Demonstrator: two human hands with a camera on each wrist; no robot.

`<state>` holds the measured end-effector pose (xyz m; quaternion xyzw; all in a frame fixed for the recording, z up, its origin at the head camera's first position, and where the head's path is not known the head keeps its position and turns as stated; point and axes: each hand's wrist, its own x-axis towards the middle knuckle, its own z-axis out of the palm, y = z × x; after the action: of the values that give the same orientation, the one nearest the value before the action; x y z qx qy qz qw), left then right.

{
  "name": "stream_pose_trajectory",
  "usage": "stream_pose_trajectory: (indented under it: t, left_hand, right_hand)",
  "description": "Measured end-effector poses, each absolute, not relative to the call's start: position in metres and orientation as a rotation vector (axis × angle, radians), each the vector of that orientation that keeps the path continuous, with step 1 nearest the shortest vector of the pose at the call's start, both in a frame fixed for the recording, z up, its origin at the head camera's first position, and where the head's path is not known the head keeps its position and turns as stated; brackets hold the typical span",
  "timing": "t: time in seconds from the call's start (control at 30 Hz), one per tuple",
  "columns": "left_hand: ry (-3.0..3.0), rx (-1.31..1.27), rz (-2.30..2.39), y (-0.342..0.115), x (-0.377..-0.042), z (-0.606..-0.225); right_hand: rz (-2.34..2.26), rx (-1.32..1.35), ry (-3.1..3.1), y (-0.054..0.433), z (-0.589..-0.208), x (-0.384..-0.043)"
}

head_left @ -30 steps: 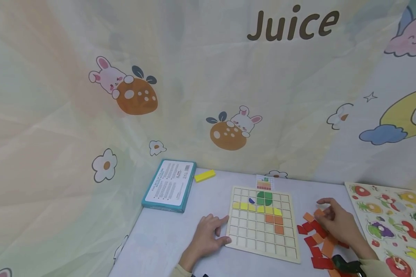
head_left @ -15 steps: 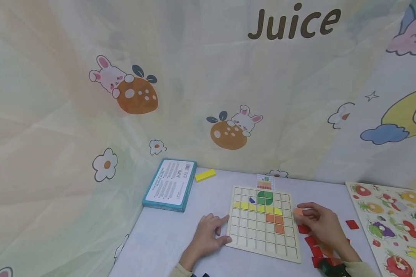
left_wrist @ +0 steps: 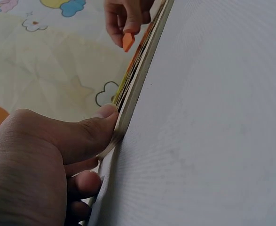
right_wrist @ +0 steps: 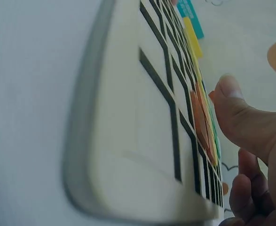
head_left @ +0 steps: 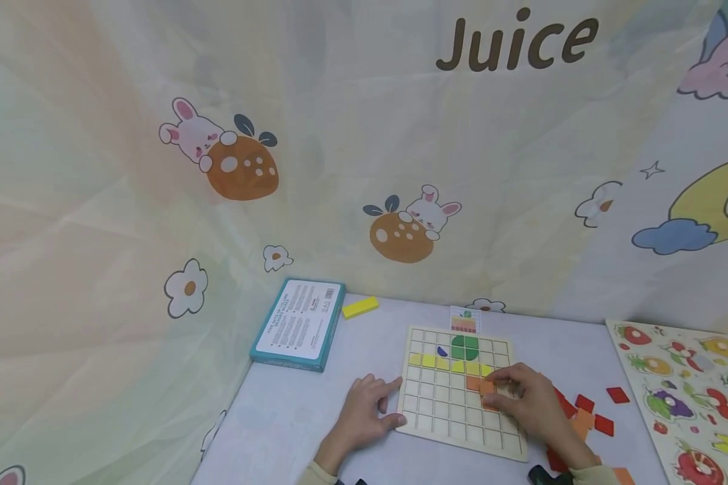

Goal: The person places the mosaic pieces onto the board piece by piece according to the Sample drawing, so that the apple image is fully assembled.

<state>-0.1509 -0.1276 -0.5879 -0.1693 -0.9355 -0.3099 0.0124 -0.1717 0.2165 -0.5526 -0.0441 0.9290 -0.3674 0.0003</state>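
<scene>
A pale grid board (head_left: 433, 409) lies on the table, with green pieces (head_left: 464, 347), a small blue piece (head_left: 442, 351), a row of yellow pieces (head_left: 443, 363) and some orange square tiles (head_left: 473, 382) on its cells. My left hand (head_left: 364, 411) touches the board's left edge with thumb and index finger spread; the other fingers are bent. Over the board's right part my right hand (head_left: 536, 409) pinches an orange tile (left_wrist: 128, 41) between thumb and fingers. The left wrist view shows that tile tilted above the board; in the right wrist view it is mostly hidden behind the thumb (right_wrist: 234, 101).
Loose red tiles (head_left: 604, 424) and orange tiles (head_left: 584, 419) lie right of the board, partly under the right forearm. A small pattern card (head_left: 464, 319) stands behind it. A teal box (head_left: 297, 323), a yellow bar (head_left: 360, 307) and a fruit-picture board (head_left: 685, 397) lie around.
My right hand has picked an orange tile from the loose pile and carried it left over the board. Some red tiles have shifted right. My left hand has stayed put.
</scene>
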Motion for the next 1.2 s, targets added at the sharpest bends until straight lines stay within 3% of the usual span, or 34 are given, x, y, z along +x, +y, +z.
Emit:
stream_pose_trajectory:
  t: [1.2]
  left_hand:
    - [-2.927, -0.516, -0.972, -0.128, -0.151, -0.586]
  right_hand:
    - [-1.001, -0.187, 2.942, 0.195, -0.549, -0.167]
